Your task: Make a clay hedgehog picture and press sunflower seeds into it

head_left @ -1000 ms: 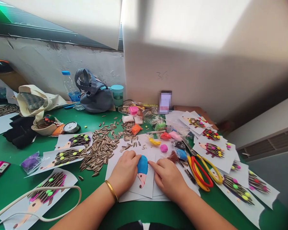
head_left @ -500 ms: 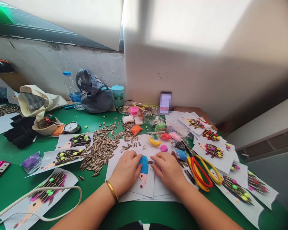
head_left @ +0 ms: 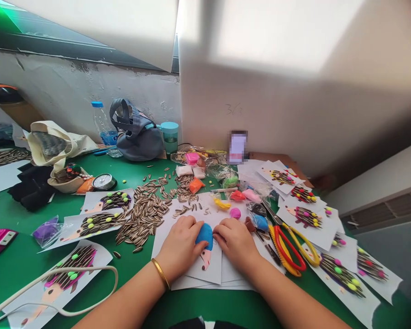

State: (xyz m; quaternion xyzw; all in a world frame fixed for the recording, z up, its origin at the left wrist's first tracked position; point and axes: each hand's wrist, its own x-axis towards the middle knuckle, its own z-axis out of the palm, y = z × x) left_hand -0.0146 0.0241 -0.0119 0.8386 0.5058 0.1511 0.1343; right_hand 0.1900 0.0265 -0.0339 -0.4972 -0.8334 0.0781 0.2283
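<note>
I see the left hand (head_left: 181,242) resting on a white card (head_left: 210,275), thumb and forefinger over the left edge of the blue-backed hedgehog (head_left: 206,235), partly hiding it. By its right edge, the right hand (head_left: 235,240) bunches its fingertips. Whether either hand pinches anything, I can't tell. The smartphone (head_left: 238,147) is pixelated, and a white cable (head_left: 108,267) runs off my left border.

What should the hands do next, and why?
Probably a gentle press with the right hand along the right edge of the blue clay hedgehog body. Its fingertips are close beside that edge, while the left hand lies against the opposite side, where it could steady the white paper.
</note>
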